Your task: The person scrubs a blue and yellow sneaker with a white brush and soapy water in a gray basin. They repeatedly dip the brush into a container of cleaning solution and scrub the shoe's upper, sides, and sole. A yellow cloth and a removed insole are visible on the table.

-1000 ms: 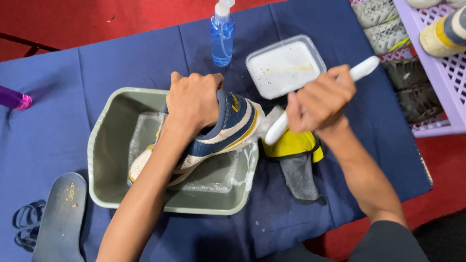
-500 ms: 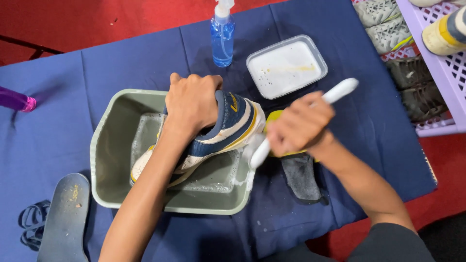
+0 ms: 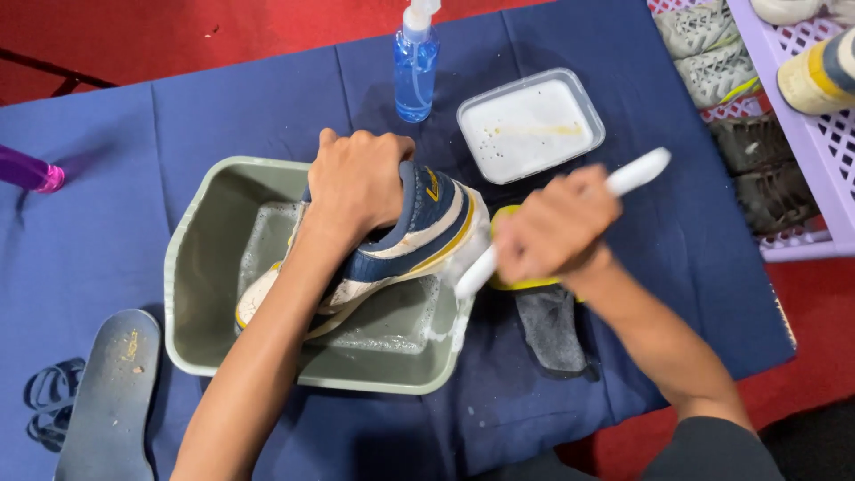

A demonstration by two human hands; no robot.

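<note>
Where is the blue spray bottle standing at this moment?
In the head view the blue spray bottle stands upright at the top centre on the blue cloth, just left of the white tray and beyond the grey-green basin.

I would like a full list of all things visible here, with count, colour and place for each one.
plastic wash basin: 1, grey-green, centre-left on cloth
sneaker: 1, navy, white and yellow, held over basin
white-handled brush: 1, in right hand
spray bottle: 1, clear blue, top centre
rectangular tub: 1, clear, white foam inside
insole: 1, dark, bottom left
table cloth: 1, dark blue
lilac crate: 1, right edge, shoes around it
left hand: grips sneaker
right hand: grips brush
</note>
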